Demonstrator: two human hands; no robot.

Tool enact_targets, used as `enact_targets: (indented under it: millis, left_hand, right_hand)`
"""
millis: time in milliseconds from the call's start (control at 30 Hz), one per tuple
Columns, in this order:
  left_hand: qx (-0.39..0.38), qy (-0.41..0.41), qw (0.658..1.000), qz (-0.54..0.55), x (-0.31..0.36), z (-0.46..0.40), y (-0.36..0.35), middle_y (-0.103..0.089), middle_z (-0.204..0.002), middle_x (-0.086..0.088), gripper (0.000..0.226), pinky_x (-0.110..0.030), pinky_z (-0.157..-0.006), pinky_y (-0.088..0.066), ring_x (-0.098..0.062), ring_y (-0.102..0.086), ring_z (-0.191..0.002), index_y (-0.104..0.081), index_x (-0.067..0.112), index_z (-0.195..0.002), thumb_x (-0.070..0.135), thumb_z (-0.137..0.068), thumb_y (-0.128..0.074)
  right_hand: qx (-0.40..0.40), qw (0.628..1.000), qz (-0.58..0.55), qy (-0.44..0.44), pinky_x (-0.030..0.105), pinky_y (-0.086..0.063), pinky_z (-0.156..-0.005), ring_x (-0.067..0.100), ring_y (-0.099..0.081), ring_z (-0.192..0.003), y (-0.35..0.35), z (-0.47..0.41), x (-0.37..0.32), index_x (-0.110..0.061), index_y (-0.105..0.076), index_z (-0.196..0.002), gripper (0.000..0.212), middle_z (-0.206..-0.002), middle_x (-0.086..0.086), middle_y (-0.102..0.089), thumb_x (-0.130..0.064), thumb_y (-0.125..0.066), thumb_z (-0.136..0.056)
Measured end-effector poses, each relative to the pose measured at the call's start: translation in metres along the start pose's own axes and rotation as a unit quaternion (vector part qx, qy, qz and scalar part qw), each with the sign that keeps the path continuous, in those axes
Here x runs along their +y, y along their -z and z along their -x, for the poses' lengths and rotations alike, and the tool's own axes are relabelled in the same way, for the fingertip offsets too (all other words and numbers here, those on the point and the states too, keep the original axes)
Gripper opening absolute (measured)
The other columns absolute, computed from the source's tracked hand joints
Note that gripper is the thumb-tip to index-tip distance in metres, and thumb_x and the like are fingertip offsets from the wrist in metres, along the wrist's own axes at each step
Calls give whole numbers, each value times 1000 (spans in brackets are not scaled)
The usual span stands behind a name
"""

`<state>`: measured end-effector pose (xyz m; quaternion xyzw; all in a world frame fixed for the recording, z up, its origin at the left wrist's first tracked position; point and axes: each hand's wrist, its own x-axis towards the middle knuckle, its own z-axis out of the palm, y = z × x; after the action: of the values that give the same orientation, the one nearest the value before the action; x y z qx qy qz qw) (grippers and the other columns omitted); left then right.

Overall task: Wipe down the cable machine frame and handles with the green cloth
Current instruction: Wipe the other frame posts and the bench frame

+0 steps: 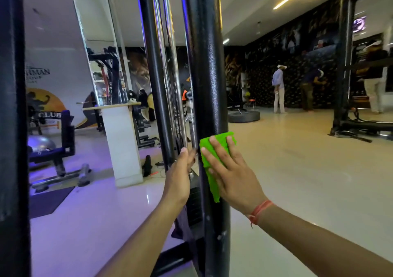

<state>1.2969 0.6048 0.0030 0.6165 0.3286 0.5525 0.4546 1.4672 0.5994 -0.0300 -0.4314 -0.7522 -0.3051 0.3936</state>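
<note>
1. The right hand (231, 174) lay flat with fingers spread and nearly straight, its grip wide, pressing the green cloth (212, 166) against the black upright post (209, 74) of the cable machine frame.
2. The cloth was a bright lime green with a fuzzy nap, folded or bunched; part showed above the fingertips, and a ragged strip hung down the post beside the palm.
3. An orange thread band (260, 211) circled the right wrist.
4. Just left of the cloth, the left hand (180, 166) reached to the post's inner side, fingers extended and together; whether they touched metal I could not tell. It held nothing.
5. Beyond the left hand rose chrome guide rods (168, 53) and a second black post (153, 64).
6. Far right of the cloth, people (279, 89) stood at a dark patterned wall (297, 64).
</note>
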Motion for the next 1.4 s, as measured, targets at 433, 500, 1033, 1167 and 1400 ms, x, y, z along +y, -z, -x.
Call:
enact_targets:
  millis: [433, 500, 1033, 1167, 1400]
  left_hand:
    - [-1, -4, 1000, 9, -18, 15, -8, -42, -155, 15, 47, -34, -120, -25, 1, -38, -139, -47, 37, -144, 52, -104, -27]
    - [-9, -1, 1000, 14, -18, 17, -10, -40, -155, 16, 44, -33, -120, -24, 3, -36, -139, -46, 41, -141, 52, -103, -28]
    - [-11, 51, 999, -15, -73, 49, -1, -49, -149, 14, 58, -22, -103, -36, -1, -45, -137, -48, 35, -143, 57, -92, -34]
    - [-9, 76, 997, -32, -91, 56, 0, -51, -147, 15, 56, -27, -108, -33, 0, -48, -133, -48, 33, -144, 57, -95, -34]
    - [24, 138, 989, -42, -133, 70, 3, -52, -140, 17, 49, -23, -103, -35, -2, -49, -132, -49, 31, -145, 52, -104, -31]
  right_hand:
    - [-15, 952, -261, -160, 45, -32, -122, 12, -3, -156, -31, 72, -25, -37, -8, -161, 62, -168, -18, 12, -38, -40, -107]
    - [8, 942, -277, -190, 25, -24, -123, 0, -6, -154, -24, 51, -22, -40, -4, -160, 63, -167, -21, 10, -37, -40, -108]
    - [52, 932, -272, -233, 11, -26, -116, -2, -8, -153, -63, 89, -36, -43, -3, -160, 72, -170, -10, 0, -33, -50, -105]
    - [-18, 947, -256, -192, 46, -46, -111, 23, -11, -156, -94, 161, -40, -43, -8, -160, 81, -170, -7, 6, -21, -59, -100]
    - [31, 942, -246, -226, 13, -29, -114, 20, -14, -156, -114, 162, -46, -34, -22, -159, 78, -170, -10, -7, -18, -65, -96]
